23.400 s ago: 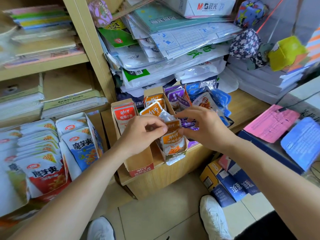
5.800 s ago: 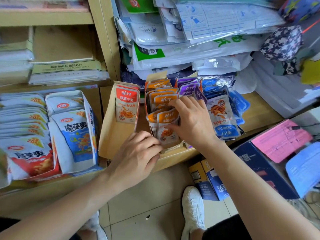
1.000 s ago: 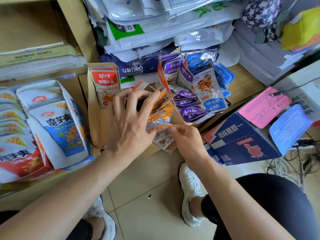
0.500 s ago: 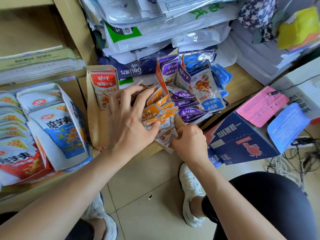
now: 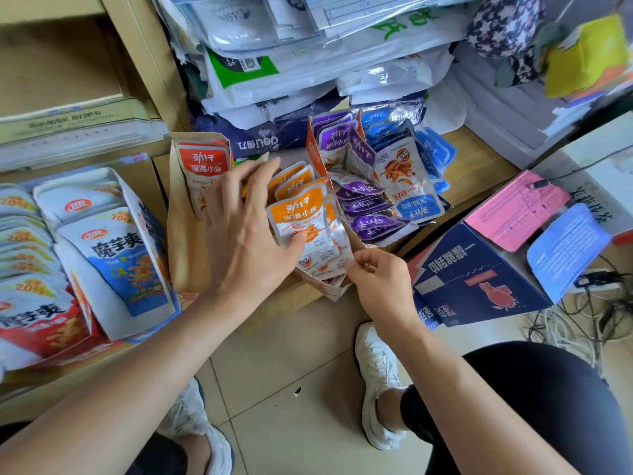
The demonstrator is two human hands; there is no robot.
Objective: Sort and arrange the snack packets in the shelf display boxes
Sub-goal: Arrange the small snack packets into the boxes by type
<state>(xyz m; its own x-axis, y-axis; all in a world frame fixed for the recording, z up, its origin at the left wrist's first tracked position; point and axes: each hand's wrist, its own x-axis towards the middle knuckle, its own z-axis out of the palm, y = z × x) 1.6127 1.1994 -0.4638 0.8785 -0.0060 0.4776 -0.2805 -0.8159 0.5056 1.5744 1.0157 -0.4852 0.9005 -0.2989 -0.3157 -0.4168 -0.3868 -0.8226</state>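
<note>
— While our left hand (image 5: 246, 234) lies spread against the orange packets (image 5: 298, 214), how do we reckon they will handle?
— Light and floppy, we would judge. They look like thin, glossy pouches, slick on the face and stiffer only along the sealed edges. They would slide over one another and fan out easily, so we would take them by a sealed rim, or square the whole row between two palms, not squeeze the middle.
— And where do they sit for us?
— They stand in the middle display box (image 5: 329, 289), between the red packets (image 5: 203, 166) on our left and the purple packets (image 5: 363, 204) on our right, with the blue packets (image 5: 411, 186) beyond. The front pouch reaches down to the box's low front edge.
— And our hands?
— Our left has its fingers straight along the row's left side and top, with the thumb pressing the front pouch's face. It clasps nothing. Our right hand (image 5: 380, 279) sits just below and to the right of the row, thumb and forefinger pinching the front pouch's lower corner. Whether the box's flap is caught too, we cannot tell.
</note>
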